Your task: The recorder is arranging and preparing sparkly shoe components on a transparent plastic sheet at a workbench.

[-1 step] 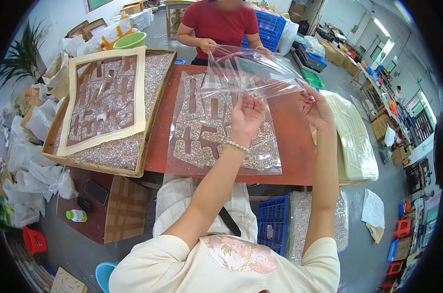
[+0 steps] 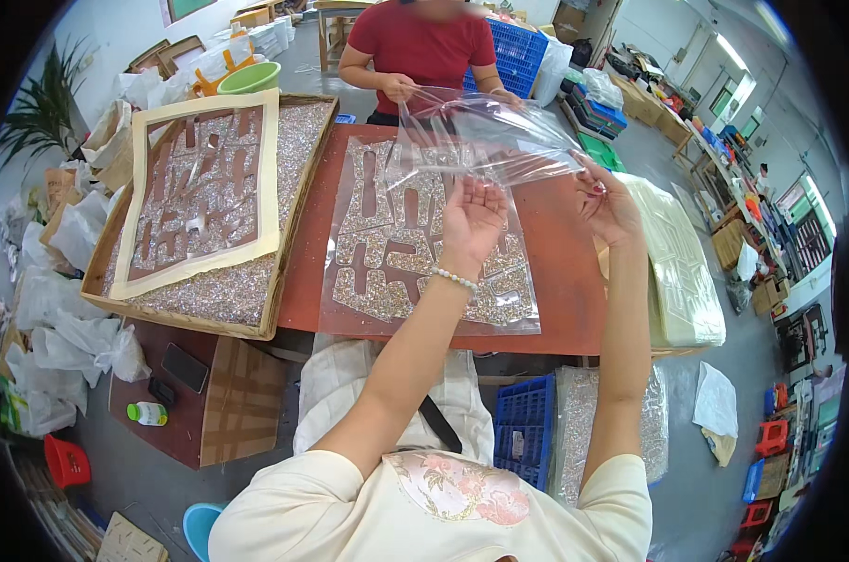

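Note:
A clear plastic film (image 2: 509, 140) is stretched over the far part of the table, wrinkled and shiny. My right hand (image 2: 610, 206) is closed on its near right corner. My left hand (image 2: 477, 220) is turned palm up at the film's near edge, its fingers loosely curled and apart, with no grip on the film visible. A co-worker in a red top (image 2: 422, 47) holds the film's far edge with both hands. Below my left hand, a transparent sheet with glittery stone-covered pieces (image 2: 363, 253) and cut-out shapes lies on the red-brown table (image 2: 567, 290).
To the left, a shallow box of loose glitter stones (image 2: 214, 304) carries a cream-framed stencil (image 2: 267, 197). A stack of pale patterned sheets (image 2: 682, 272) sits at the table's right. Below are a blue crate (image 2: 524, 426) and a carton (image 2: 242, 403) beside a phone (image 2: 184, 367).

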`<state>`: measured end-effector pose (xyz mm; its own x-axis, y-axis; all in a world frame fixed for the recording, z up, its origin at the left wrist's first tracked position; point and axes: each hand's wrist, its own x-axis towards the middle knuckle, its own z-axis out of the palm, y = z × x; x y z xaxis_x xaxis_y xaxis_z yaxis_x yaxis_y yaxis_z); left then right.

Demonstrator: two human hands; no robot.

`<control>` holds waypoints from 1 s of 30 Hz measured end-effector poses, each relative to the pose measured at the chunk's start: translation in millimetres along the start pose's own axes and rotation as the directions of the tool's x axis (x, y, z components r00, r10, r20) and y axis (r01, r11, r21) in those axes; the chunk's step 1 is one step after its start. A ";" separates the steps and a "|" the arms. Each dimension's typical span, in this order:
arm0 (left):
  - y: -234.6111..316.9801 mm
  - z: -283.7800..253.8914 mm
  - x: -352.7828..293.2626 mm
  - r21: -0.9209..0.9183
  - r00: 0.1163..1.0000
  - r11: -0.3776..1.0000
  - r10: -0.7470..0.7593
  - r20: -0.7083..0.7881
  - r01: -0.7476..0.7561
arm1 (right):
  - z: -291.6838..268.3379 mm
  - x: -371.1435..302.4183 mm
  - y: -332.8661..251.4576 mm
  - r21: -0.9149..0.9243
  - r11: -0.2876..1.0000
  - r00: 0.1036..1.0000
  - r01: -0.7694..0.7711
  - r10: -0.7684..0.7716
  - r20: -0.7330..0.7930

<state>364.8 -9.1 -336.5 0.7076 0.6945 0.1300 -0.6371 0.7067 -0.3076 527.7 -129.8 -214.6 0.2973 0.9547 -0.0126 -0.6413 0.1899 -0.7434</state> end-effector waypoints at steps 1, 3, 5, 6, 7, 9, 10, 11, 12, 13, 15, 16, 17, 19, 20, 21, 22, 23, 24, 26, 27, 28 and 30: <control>-2.0 6.8 -1.0 -0.001 1.000 1.000 -0.001 -0.002 0.001 | -1.0 -1.3 -5.4 -0.026 1.000 1.000 0.014 -0.014 -0.004; -3.9 22.4 -5.4 0.110 1.000 0.994 0.023 0.000 -0.023 | -0.2 -2.5 -10.4 -0.007 1.000 1.000 0.021 -0.021 0.009; -10.1 36.4 -17.2 0.222 0.986 0.965 0.155 -0.065 -0.137 | 1.6 -5.6 -13.5 0.009 1.000 0.999 0.029 -0.029 0.022; -12.7 39.6 -22.7 0.337 0.951 0.912 0.287 -0.113 -0.235 | 2.7 -7.6 -15.1 0.003 0.999 0.999 0.043 -0.043 0.012; -14.9 38.4 -26.6 0.336 0.951 0.912 0.287 -0.113 -0.235 | 3.1 -9.3 -16.1 -0.003 0.998 0.998 0.058 -0.058 0.001; -16.9 37.3 -36.4 0.524 0.837 0.703 0.546 0.036 -0.481 | -0.6 -10.9 -12.4 -0.022 0.999 0.999 0.045 -0.045 0.002; -16.3 36.4 -42.0 0.522 0.835 0.701 0.549 0.037 -0.485 | -1.9 -12.1 -9.9 -0.040 0.999 0.999 0.035 -0.035 0.001; -15.7 36.0 -48.1 0.530 0.810 0.662 0.581 0.085 -0.530 | -0.5 -14.3 -6.2 -0.041 0.999 0.999 0.033 -0.032 0.003; -14.3 35.5 -53.1 0.536 0.782 0.620 0.609 0.132 -0.574 | 1.5 -16.6 -1.5 -0.060 0.998 1.000 0.027 -0.027 -0.004; -11.5 34.6 -57.4 0.535 0.779 0.617 0.613 0.132 -0.577 | 3.1 -16.7 1.8 -0.079 0.997 1.000 0.021 -0.022 -0.012; -7.3 35.0 -63.8 0.440 0.808 0.697 0.574 0.132 -0.567 | -2.3 -15.2 5.1 -0.079 0.997 0.999 0.023 -0.026 -0.033; -4.1 35.9 -64.9 0.437 0.809 0.699 0.573 0.131 -0.566 | -5.8 -14.2 6.7 -0.076 0.997 0.998 0.024 -0.028 -0.053; 0.1 38.0 -67.6 0.400 0.856 0.777 0.515 0.042 -0.487 | -8.5 -13.5 8.3 -0.078 0.997 0.998 0.021 -0.026 -0.054; 7.3 38.3 -69.3 0.350 0.894 0.846 0.445 -0.047 -0.402 | -15.0 -12.3 9.4 -0.003 1.000 0.999 -0.009 0.009 -0.041; 11.8 39.1 -67.8 0.326 0.916 0.880 0.391 -0.084 -0.346 | -19.4 -10.6 10.4 -0.004 1.000 0.999 -0.013 0.013 -0.042; 14.9 39.3 -65.9 0.299 0.935 0.910 0.335 -0.120 -0.287 | -23.8 -9.3 11.2 0.010 1.000 0.999 -0.026 0.026 -0.022; 17.7 36.7 -62.8 0.296 0.934 0.911 0.335 -0.123 -0.288 | -28.2 -8.4 11.4 0.023 0.999 0.999 -0.039 0.039 -0.003; 23.0 32.5 -57.6 0.211 0.962 0.955 0.239 -0.132 -0.209 | -28.0 -5.8 12.1 0.020 0.999 0.999 -0.043 0.043 -0.001; 27.5 27.3 -54.0 0.124 0.981 0.984 0.141 -0.131 -0.124 | -27.7 -3.1 12.8 0.052 0.997 0.998 -0.059 0.059 0.005; 30.1 19.4 -50.1 0.161 0.976 0.982 0.131 -0.172 -0.103 | -27.3 -0.2 10.7 0.082 0.994 0.998 -0.070 0.069 0.014; 29.0 17.6 -48.6 0.201 0.970 0.977 0.120 -0.212 -0.077 | -27.2 0.5 7.8 0.063 0.995 0.997 -0.077 0.076 0.012; 28.8 15.8 -48.5 0.202 0.972 0.976 0.117 -0.205 -0.075 | -26.2 0.8 4.2 0.045 0.996 0.997 -0.083 0.083 0.012; 35.9 2.4 -50.6 0.370 0.916 0.924 0.225 -0.332 -0.093 | -12.0 1.1 11.2 -0.077 0.996 0.996 -0.054 0.048 -0.077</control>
<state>305.4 -18.6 -351.9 0.6059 0.7507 -0.2632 -0.7680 0.6383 0.0525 529.4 -129.3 -230.9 0.3195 0.9423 -0.0999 -0.6001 0.1196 -0.7909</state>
